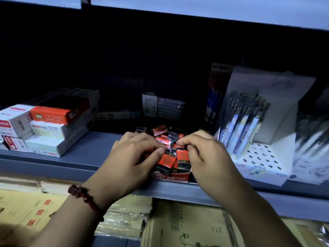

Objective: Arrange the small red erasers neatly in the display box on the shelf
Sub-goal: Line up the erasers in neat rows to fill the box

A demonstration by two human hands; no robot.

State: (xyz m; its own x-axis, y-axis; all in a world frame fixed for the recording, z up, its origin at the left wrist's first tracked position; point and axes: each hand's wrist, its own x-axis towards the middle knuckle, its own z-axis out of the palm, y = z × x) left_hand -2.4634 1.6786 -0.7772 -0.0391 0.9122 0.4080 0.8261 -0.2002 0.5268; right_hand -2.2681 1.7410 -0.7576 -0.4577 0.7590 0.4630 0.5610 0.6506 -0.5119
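Observation:
A red display box (175, 177) marked "2B" stands at the front edge of the grey shelf (85, 157). It is heaped with several small red and black erasers (162, 132), lying at mixed angles. My left hand (131, 157) rests on the left side of the heap, fingers curled onto the erasers. My right hand (201, 150) comes in from the right, its fingertips pinching erasers at the top of the pile. The two sets of fingertips almost meet over the middle of the box. The box's lower left part is hidden by my left hand.
Stacked red and white boxes (48, 127) sit at the shelf's left. A white pen display stand (260, 122) with several pens stands to the right, close to my right hand. Pen packs (163, 107) stand in the dark behind. Brown envelopes (187, 227) lie on the shelf below.

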